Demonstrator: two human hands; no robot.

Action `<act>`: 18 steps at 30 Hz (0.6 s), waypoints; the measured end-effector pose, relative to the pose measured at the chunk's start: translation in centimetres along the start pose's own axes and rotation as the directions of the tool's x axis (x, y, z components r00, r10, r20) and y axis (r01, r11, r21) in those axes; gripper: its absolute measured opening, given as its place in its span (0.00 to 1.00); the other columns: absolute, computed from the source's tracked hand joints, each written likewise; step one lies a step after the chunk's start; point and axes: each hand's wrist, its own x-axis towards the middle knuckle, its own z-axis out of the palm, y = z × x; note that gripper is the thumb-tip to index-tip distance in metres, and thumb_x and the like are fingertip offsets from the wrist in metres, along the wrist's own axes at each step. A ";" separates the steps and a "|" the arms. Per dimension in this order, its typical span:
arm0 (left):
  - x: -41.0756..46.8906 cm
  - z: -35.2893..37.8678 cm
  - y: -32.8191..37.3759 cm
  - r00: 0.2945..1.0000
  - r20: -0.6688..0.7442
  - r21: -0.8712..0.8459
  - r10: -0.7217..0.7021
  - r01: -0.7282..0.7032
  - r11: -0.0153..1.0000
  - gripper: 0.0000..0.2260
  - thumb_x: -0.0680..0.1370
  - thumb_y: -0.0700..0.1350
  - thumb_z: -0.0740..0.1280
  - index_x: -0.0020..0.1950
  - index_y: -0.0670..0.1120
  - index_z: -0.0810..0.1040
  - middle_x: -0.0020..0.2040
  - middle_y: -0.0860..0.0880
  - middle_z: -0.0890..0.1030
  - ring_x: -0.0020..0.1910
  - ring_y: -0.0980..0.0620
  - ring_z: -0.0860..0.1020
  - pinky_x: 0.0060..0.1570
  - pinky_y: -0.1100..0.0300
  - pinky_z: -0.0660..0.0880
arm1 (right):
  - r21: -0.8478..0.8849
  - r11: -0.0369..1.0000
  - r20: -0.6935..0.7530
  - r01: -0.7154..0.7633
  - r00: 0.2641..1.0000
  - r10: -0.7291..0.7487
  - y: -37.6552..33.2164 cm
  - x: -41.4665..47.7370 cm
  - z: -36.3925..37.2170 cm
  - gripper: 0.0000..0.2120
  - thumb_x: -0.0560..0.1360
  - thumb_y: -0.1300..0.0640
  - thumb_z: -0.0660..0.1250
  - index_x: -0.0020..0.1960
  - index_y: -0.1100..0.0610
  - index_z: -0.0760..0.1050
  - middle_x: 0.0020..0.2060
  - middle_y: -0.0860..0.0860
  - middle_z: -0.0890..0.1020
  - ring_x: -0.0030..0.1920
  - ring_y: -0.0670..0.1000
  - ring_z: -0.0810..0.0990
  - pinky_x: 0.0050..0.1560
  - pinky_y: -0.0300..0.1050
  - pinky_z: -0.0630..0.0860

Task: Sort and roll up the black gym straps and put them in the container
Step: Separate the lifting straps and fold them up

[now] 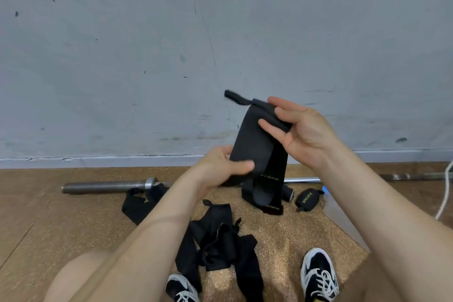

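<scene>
I hold a wide black gym strap (255,144) up in front of the wall. My right hand (299,127) grips its upper end, where a thin loop sticks out to the left. My left hand (225,164) pinches its lower left edge, and the tail hangs down to the floor. A tangled pile of black straps (218,245) lies between my feet. Another loose strap (139,201) lies to the left by the barbell. A rolled strap with yellow lettering (306,198) sits on the floor at the right. A clear container (343,218) lies at the right, mostly hidden by my right arm.
A steel barbell (110,185) lies along the foot of the grey wall (147,56). My two black-and-white shoes (318,274) rest on the cork-coloured floor. A white cord (445,193) hangs at the right edge.
</scene>
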 end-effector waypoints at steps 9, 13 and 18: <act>-1.8 -0.5 0.4 0.997 -0.018 -0.119 0.069 -0.071 0.990 0.13 0.78 0.38 0.69 0.59 0.50 0.72 0.39 0.45 0.86 0.33 0.47 0.84 0.35 0.58 0.81 | -0.176 0.966 -0.273 0.188 0.934 -0.232 -0.6 2.1 -2.0 0.15 0.80 0.73 0.58 0.45 0.61 0.81 0.54 0.60 0.80 0.56 0.58 0.80 0.51 0.48 0.83; -2.5 -1.1 1.4 0.972 0.032 -0.255 0.231 -0.216 0.943 0.11 0.73 0.34 0.72 0.50 0.46 0.76 0.40 0.44 0.84 0.37 0.48 0.83 0.38 0.59 0.81 | -0.325 0.926 -0.249 0.193 0.927 -0.281 1.2 2.6 -1.7 0.16 0.80 0.71 0.59 0.44 0.58 0.82 0.51 0.54 0.81 0.53 0.52 0.81 0.51 0.44 0.83; -3.6 -2.8 1.6 0.895 0.322 -0.213 0.308 -0.248 0.945 0.17 0.63 0.31 0.77 0.47 0.49 0.87 0.45 0.45 0.86 0.45 0.50 0.85 0.47 0.64 0.79 | -0.423 0.879 -0.178 0.221 0.931 -0.320 1.9 2.6 -1.3 0.15 0.80 0.69 0.61 0.44 0.56 0.83 0.54 0.55 0.82 0.57 0.53 0.82 0.50 0.42 0.83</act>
